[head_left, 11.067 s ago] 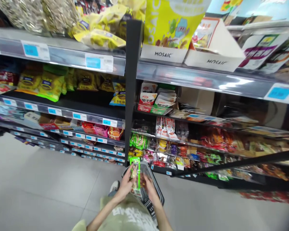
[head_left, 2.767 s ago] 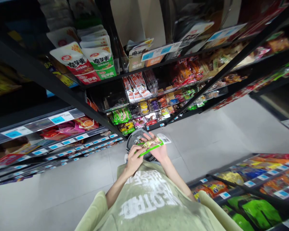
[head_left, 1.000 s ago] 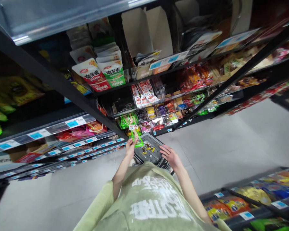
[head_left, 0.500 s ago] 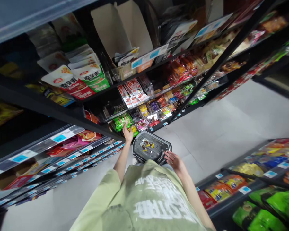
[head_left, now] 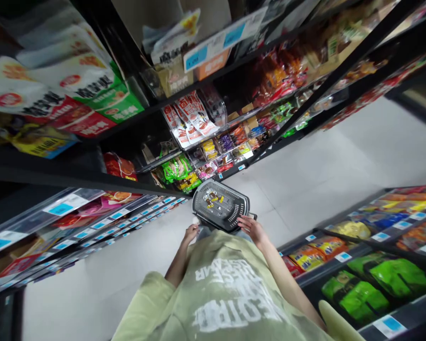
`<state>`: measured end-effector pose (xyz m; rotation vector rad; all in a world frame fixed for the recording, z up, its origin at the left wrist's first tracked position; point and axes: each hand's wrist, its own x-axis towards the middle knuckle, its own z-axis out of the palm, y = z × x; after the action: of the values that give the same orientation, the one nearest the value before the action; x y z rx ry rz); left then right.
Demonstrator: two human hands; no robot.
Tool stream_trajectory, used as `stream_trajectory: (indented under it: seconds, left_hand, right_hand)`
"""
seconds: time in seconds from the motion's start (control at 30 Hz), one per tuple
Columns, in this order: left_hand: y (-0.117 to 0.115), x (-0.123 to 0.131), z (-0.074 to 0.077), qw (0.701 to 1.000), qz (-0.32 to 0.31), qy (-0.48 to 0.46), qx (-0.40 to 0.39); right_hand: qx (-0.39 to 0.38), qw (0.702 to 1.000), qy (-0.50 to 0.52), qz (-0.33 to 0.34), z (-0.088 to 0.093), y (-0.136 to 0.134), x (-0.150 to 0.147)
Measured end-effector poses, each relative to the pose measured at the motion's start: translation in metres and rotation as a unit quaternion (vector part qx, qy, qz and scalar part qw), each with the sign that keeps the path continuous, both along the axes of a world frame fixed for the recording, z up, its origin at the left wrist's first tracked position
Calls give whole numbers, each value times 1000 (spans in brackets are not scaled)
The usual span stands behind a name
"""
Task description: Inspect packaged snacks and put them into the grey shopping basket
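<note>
Looking down in the head view, a dark basket (head_left: pixel 220 205) is seen on the floor (head_left: pixel 326 166) beside the shelves (head_left: pixel 163 189), low enough for dropping goods in. The right hand (head_left: pixel 252 229) is laid with loose fingers on its near rim, steadying it. The left hand (head_left: pixel 190 233) is held empty, fingers loosely curled, just beside the basket. A few small packets (head_left: pixel 212 198) are seen lying inside.

Basket (head_left: pixel 234 213): near rim hidden behind the shirt (head_left: pixel 220 289); its small items too small to identify. Left hand (head_left: pixel 190 233): fingers partly hidden at the shirt's 11 o'clock edge. Pouches (head_left: pixel 57 94) at 10 o'clock: cut off by the frame.
</note>
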<state>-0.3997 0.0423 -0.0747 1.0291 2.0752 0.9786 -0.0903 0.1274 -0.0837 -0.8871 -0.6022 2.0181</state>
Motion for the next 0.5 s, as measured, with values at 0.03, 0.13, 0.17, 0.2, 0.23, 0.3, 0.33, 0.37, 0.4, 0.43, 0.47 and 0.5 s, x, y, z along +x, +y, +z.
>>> stream_trajectory:
  seconds: [0.03,0.13,0.17,0.2,0.23,0.3,0.33,0.37,0.4,0.43,0.47,0.5]
  left_hand:
    - [2,-5,-6,1000,4,-2,-20]
    - [7,-12,-31,997,-4,1,-74]
    - [10,-13,-41,996,-12,4,-92]
    - [15,-14,-51,994,-21,10,-110]
    - [20,-15,-62,991,-32,16,-127]
    - [37,-15,-85,986,-56,29,-156]
    - [49,-15,-97,983,-70,34,-167]
    - [62,-15,-109,980,-85,36,-177]
    - [76,-14,-121,977,-101,37,-185]
    - [93,-13,-132,974,-117,36,-189]
    - [111,-13,-144,972,-132,35,-191]
    - [130,-13,-155,970,-147,34,-190]
  right_hand:
    - [-9,1000,-7,-2,-4,1,1]
    - [-52,998,-19,-26,-23,4,6]
    - [-68,997,-20,-36,-31,6,8]
    - [-84,995,-20,-46,-41,9,9]
    - [-96,994,-19,-54,-51,13,9]
    - [-110,992,-23,-65,-72,26,7]
    - [-113,991,-28,-69,-83,34,4]
    - [-114,990,-35,-71,-95,44,0]
    - [-116,990,-45,-72,-107,55,-5]
    - [-116,989,-57,-71,-120,67,-12]
    - [-114,989,-71,-67,-134,80,-20]
    - [-108,988,-88,-62,-150,94,-30]
